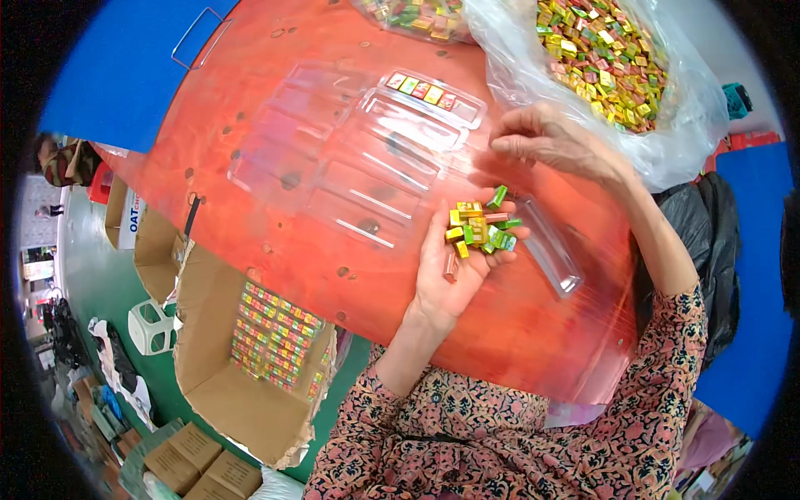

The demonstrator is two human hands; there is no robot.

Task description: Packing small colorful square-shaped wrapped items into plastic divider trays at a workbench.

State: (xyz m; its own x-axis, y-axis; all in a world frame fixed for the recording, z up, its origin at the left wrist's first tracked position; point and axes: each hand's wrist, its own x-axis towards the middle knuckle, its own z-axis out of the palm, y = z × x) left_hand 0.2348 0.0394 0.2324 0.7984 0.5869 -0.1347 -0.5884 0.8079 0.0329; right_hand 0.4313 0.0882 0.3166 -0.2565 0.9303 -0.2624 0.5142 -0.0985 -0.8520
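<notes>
My left hand (446,292) lies palm up, cupped under a loose pile of small wrapped candies (475,232) in yellow, green and red. Farther off and to the right, my right hand (562,150) hovers over the table, thumb and fingers drawn together; whether anything is between them is hidden. Beside it, a clear plastic tray (317,185) with long compartments rests on the table. Its far compartment holds a row of candies (421,90) laid side by side. A narrow clear plastic piece (550,250) lies just right of my left hand.
A large clear bag (512,71) full of candies (608,67) stands open at the far right of the red table (275,233). Another bag of candies (421,17) sits at the far edge. Below the table's left side, an open cardboard box (204,350) contains packed candy trays (275,337).
</notes>
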